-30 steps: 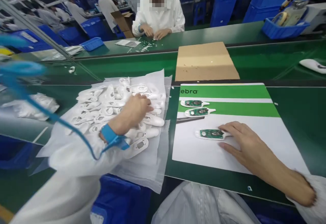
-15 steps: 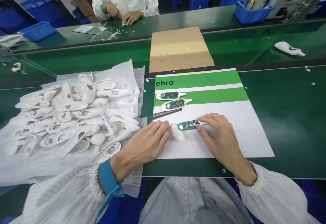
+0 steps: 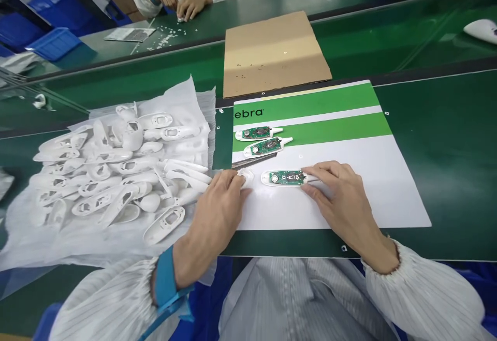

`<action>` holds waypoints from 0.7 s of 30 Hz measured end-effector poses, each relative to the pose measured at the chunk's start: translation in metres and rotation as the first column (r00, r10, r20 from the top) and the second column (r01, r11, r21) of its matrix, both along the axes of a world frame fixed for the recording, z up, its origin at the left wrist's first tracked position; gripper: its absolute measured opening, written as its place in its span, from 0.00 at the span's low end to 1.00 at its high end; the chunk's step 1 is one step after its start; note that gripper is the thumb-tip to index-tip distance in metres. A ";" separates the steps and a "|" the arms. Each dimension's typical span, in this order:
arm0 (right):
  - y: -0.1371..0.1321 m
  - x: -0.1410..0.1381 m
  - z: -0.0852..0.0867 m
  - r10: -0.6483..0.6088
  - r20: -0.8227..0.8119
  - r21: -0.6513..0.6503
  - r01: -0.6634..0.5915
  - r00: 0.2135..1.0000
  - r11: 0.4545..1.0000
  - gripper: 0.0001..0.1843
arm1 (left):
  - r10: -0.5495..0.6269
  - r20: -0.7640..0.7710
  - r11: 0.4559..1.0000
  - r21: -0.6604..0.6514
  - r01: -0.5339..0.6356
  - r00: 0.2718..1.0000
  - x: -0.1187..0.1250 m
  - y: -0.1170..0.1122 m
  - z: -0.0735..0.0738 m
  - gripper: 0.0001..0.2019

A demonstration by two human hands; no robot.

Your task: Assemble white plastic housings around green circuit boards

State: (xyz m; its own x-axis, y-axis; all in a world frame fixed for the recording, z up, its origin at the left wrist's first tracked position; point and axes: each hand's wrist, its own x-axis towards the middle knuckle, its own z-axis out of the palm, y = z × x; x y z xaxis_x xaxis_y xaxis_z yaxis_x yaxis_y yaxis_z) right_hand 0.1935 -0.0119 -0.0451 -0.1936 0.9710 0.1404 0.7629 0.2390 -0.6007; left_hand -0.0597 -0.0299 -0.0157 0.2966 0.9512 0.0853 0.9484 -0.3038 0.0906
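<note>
On a green-and-white printed sheet [image 3: 349,186] lies a white thermometer half-shell with a green circuit board [image 3: 285,178] in it. My right hand [image 3: 337,191] pinches its narrow tip between thumb and fingers. My left hand [image 3: 221,201] rests at the sheet's left edge, its fingers closed on a white plastic shell [image 3: 245,177]. Two more board-fitted shells [image 3: 256,133] [image 3: 266,147] lie above, beside metal tweezers [image 3: 252,161].
A heap of several white plastic shells [image 3: 112,170] lies on white foam wrap at the left. A brown cardboard sheet [image 3: 272,54] sits on the green belt behind. Across the belt another person's hands [image 3: 178,0] work on small white parts. A blue bin [image 3: 54,43] stands far left.
My left hand left the heap carrying a white shell and came to the sheet. My right hand kept hold of the board-fitted shell. The view tilted downward.
</note>
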 end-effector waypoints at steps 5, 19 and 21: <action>-0.005 0.002 0.003 0.039 -0.016 -0.006 -0.039 0.999 0.999 0.12 | -0.074 -0.003 0.990 0.124 0.074 0.997 0.005 0.007 0.000 0.06; -0.011 0.007 -0.001 0.026 -0.004 0.056 -0.025 1.000 0.998 0.12 | -0.213 -0.001 0.970 0.117 0.211 0.977 -0.005 -0.021 -0.013 0.13; -0.010 0.005 -0.002 0.026 -0.007 0.066 -0.025 1.000 0.998 0.12 | -0.154 0.086 0.986 0.082 0.147 0.984 -0.004 -0.012 -0.011 0.07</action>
